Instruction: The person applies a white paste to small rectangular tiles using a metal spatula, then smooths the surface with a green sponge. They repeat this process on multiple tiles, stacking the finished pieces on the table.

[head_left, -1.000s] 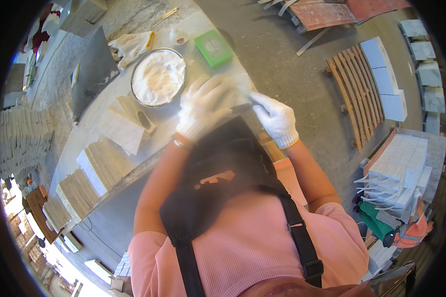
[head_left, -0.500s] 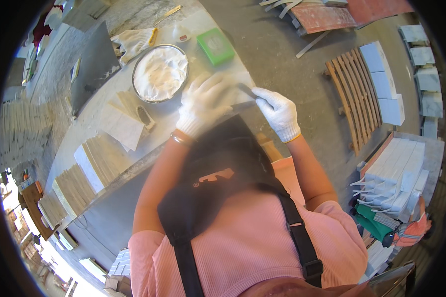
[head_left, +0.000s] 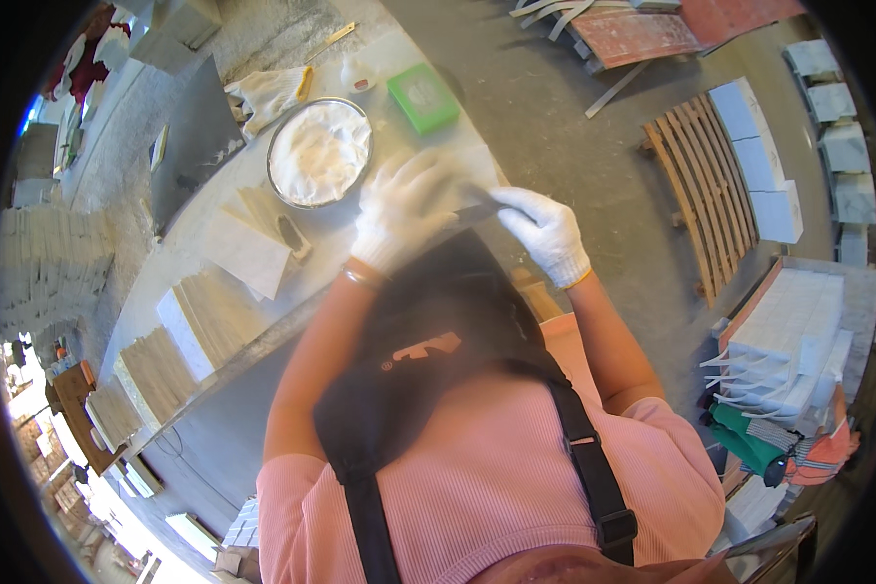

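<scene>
My left hand point(head_left: 394, 209), in a white knit glove, is over the table's near right part. Its fingers are smeared by motion, and I cannot tell whether they hold anything. To its right, my gloved right hand point(head_left: 547, 234) is closed, thumb and fingers pinching a thin dark flat tool point(head_left: 477, 209). That tool points left toward my left hand; its exact kind is unclear. Beyond my left hand stands a round metal-rimmed bowl point(head_left: 318, 156) of white, paste-like material. Behind and right of the hands, a green box point(head_left: 423, 99) lies on the table point(head_left: 336, 234).
Left of the bowl lie stone-like tiles point(head_left: 248, 248), with tile stacks point(head_left: 161, 370) along the near edge. A spare glove point(head_left: 268, 95), a small white bottle point(head_left: 357, 73) and a yellow-handled tool point(head_left: 333, 41) sit at the back. A wooden pallet point(head_left: 701, 195) stands on the right.
The view has shifted slightly. Both hands stay close together at nearly the same spot, my left hand still blurred, my right still gripping the dark flat tool.
</scene>
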### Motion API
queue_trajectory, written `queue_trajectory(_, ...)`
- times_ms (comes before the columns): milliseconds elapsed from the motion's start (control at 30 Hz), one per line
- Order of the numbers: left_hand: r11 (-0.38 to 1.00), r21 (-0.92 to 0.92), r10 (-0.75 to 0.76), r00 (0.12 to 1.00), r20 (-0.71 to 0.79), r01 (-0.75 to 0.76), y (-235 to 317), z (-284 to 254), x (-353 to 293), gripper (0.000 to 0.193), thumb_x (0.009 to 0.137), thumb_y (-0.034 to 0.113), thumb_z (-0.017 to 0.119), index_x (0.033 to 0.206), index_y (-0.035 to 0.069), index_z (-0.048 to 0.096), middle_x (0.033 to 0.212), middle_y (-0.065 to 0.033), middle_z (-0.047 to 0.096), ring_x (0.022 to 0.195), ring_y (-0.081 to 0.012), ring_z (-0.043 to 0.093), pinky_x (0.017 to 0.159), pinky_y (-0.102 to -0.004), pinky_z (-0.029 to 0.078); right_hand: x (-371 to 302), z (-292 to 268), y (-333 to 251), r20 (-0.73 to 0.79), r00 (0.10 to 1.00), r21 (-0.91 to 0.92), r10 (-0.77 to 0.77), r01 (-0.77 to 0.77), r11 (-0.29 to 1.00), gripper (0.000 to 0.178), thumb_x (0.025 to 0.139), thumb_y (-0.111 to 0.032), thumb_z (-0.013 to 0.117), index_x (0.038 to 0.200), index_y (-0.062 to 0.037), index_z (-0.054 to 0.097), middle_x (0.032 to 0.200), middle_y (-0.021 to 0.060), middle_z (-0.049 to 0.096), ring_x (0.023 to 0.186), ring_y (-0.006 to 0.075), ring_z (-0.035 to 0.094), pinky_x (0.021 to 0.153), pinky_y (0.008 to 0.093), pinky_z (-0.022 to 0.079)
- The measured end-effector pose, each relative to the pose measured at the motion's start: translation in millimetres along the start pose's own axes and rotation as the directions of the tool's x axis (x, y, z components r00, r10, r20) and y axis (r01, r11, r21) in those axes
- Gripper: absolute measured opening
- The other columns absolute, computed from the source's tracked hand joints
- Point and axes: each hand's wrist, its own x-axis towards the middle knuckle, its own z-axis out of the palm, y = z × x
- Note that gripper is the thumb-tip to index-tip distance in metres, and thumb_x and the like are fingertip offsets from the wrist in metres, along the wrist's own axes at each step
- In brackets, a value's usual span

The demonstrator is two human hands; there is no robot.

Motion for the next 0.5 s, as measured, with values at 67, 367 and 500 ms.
queue_trajectory(67, 1.0, 0.015, -0.014, 1.0, -0.011, 0.014, 3.0, -0.5, -0.5, 0.061, 0.072, 0.036, 0.084, 0.128, 0.019, 0.071, 0.143, -0.0103, 0.063, 0.129, -0.0385, 0.057, 0.108, -0.0519, 0.045, -1.5, -13.6, 4.4, -0.046, 0.957, 0.329, 0.287, -0.257, 0.909, 0.036, 0.096, -0.008, 0.072, 0.131, -0.0042, 0.072, 0.1, 0.0023, 0.074, 0.078, 0.0061, 0.063, 0.068, 0.0221, 0.051)
queue_trajectory(367, 0.99, 0.1, -0.096, 0.993, -0.068, 0.102, 9.5, 1.0, -8.9, 0.056, 0.077, 0.042, 0.082, 0.129, 0.023, 0.073, 0.139, -0.0119, 0.062, 0.127, -0.0403, 0.055, 0.105, -0.0532, 0.046, 16.5, -7.7, 8.3, -0.199, 0.975, -0.016, 0.1, -0.105, 0.994, 0.027, 0.094, -0.011, 0.072, 0.12, -0.0099, 0.076, 0.093, 0.0032, 0.076, 0.077, 0.0105, 0.068, 0.072, 0.0268, 0.055)
queue_trajectory(500, 0.99, 0.104, -0.089, 0.993, -0.075, 0.097, 7.1, 2.7, -12.1, 0.056, 0.077, 0.043, 0.083, 0.129, 0.026, 0.073, 0.139, -0.0112, 0.062, 0.127, -0.0393, 0.055, 0.104, -0.053, 0.046, 27.2, -1.5, 0.0, -0.184, 0.978, -0.337, -0.097, 0.029, 0.941, 0.024, 0.092, -0.015, 0.073, 0.116, -0.0149, 0.076, 0.096, 0.0082, 0.077, 0.081, 0.0236, 0.074, 0.073, 0.033, 0.057)
